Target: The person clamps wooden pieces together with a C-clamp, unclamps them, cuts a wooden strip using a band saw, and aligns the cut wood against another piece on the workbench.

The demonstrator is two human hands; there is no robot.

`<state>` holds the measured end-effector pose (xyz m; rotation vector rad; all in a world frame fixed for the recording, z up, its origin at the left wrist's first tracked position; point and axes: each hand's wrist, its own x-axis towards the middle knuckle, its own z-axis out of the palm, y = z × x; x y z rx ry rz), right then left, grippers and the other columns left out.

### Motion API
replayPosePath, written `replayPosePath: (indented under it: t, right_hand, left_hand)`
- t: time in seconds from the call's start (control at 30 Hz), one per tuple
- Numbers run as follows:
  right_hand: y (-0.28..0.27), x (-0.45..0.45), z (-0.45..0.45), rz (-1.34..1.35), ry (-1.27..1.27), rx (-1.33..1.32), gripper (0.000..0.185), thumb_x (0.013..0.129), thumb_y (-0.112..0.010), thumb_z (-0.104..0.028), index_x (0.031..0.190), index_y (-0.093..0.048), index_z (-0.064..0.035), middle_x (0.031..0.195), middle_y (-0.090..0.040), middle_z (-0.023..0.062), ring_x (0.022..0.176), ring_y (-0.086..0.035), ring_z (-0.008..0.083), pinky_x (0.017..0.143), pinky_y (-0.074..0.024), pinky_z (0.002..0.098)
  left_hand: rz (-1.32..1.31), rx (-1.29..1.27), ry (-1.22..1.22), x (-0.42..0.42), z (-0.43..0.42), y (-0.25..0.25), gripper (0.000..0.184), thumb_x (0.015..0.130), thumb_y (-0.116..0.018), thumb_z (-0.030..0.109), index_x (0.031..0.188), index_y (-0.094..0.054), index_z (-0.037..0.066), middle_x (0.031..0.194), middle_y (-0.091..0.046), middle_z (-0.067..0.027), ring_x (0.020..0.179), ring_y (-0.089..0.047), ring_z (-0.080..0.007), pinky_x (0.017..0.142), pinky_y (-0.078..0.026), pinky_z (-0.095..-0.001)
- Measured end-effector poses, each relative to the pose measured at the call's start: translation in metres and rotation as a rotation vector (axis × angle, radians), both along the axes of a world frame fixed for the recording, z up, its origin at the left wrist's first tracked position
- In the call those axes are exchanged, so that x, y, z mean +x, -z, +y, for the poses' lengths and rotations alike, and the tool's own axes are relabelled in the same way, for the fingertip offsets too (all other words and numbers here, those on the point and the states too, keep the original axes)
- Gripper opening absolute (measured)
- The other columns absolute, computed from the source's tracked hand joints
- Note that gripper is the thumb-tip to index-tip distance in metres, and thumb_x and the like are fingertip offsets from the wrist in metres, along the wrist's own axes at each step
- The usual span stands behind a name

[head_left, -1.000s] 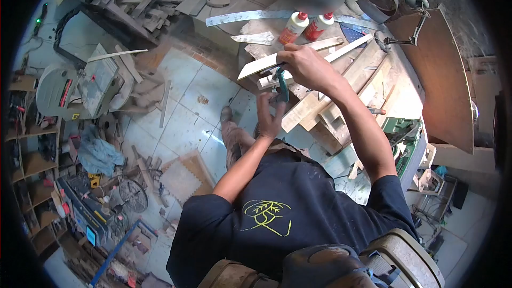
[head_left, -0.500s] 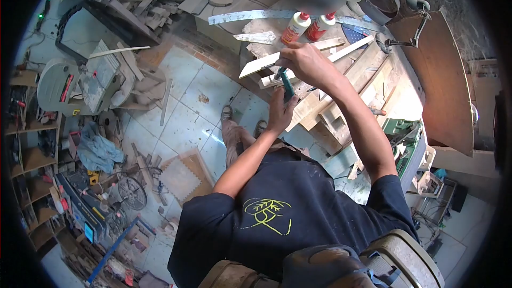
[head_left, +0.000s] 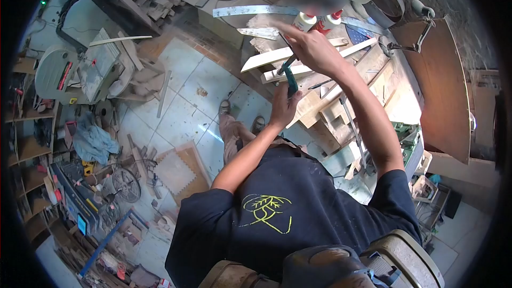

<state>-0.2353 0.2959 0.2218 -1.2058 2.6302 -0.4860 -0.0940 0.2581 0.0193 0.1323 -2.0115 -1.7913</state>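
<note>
I have the left hand [head_left: 285, 108] curled around the lower end of a green tool [head_left: 292, 81], which stands steeply tilted between my two hands, above the near edge of the table [head_left: 406, 104]. The right hand [head_left: 316, 53] is up by the tool's other end, its fingers blurred and stretched forward; I can't make out whether they grip the tool, the thin dark rod [head_left: 286, 46] just beneath them, or neither.

To manage this well, I'd let the left hand bear the load and spare the right for fine work, pressing lightly so the tool doesn't twist. Loose wrists should help. I'd mind the pale strip [head_left: 262, 61] jutting over the table's edge behind the tool, since a slip could knock it. A white bottle [head_left: 304, 22] and a red bottle [head_left: 328, 23] stand near the right hand, and boards [head_left: 310, 108] lie beside the left, so I'd favour small movements.
</note>
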Motion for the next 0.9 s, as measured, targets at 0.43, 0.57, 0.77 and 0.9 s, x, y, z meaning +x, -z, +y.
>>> replayPosePath:
  t: [0.43, 0.57, 0.77, 0.9]
  right_hand:
    - [0.025, -0.038, 0.017, 0.415, -0.742, 0.042, 0.016, 0.082, -0.067, -0.016, 0.081, -0.058, -0.0028, 0.100, -0.062, 0.0099, 0.114, -0.056, 0.0282, 0.106, -0.0446, 0.0384]
    - [0.024, -0.029, 0.018, 0.348, -0.657, 0.028, 0.022, 0.081, -0.072, -0.017, 0.084, -0.056, -0.0020, 0.094, -0.059, 0.0108, 0.103, -0.057, 0.0291, 0.098, -0.0474, 0.0416]
    - [0.019, -0.024, 0.019, 0.239, -0.587, 0.040, 0.023, 0.080, -0.074, -0.015, 0.083, -0.056, -0.0011, 0.095, -0.059, 0.0114, 0.108, -0.057, 0.0307, 0.099, -0.0482, 0.0416]
    - [0.034, -0.029, 0.023, 0.298, -0.593, -0.107, 0.023, 0.079, -0.076, -0.013, 0.088, -0.059, -0.0009, 0.108, -0.064, 0.0137, 0.124, -0.055, 0.0336, 0.107, -0.0455, 0.0430]
  left_hand:
    - [-0.015, 0.019, -0.033, -0.002, 0.004, 0.005, 0.050, 0.097, -0.060, 0.050, 0.103, -0.051, 0.001, 0.087, -0.052, -0.0166, 0.077, -0.055, -0.0342, 0.070, -0.045, -0.0444]
    - [0.004, 0.014, -0.045, -0.003, 0.005, 0.007, 0.049, 0.096, -0.062, 0.048, 0.101, -0.051, 0.001, 0.087, -0.051, -0.0162, 0.077, -0.055, -0.0339, 0.069, -0.044, -0.0440]
    - [-0.063, 0.021, -0.011, 0.006, -0.015, -0.004, 0.040, 0.091, -0.071, 0.033, 0.110, -0.055, 0.001, 0.095, -0.057, -0.0165, 0.091, -0.059, -0.0367, 0.082, -0.048, -0.0444]
    - [0.082, -0.412, -0.342, 0.005, -0.060, 0.000, 0.047, 0.083, -0.078, 0.020, 0.121, -0.058, 0.002, 0.103, -0.061, -0.0156, 0.100, -0.060, -0.0387, 0.091, -0.049, -0.0449]
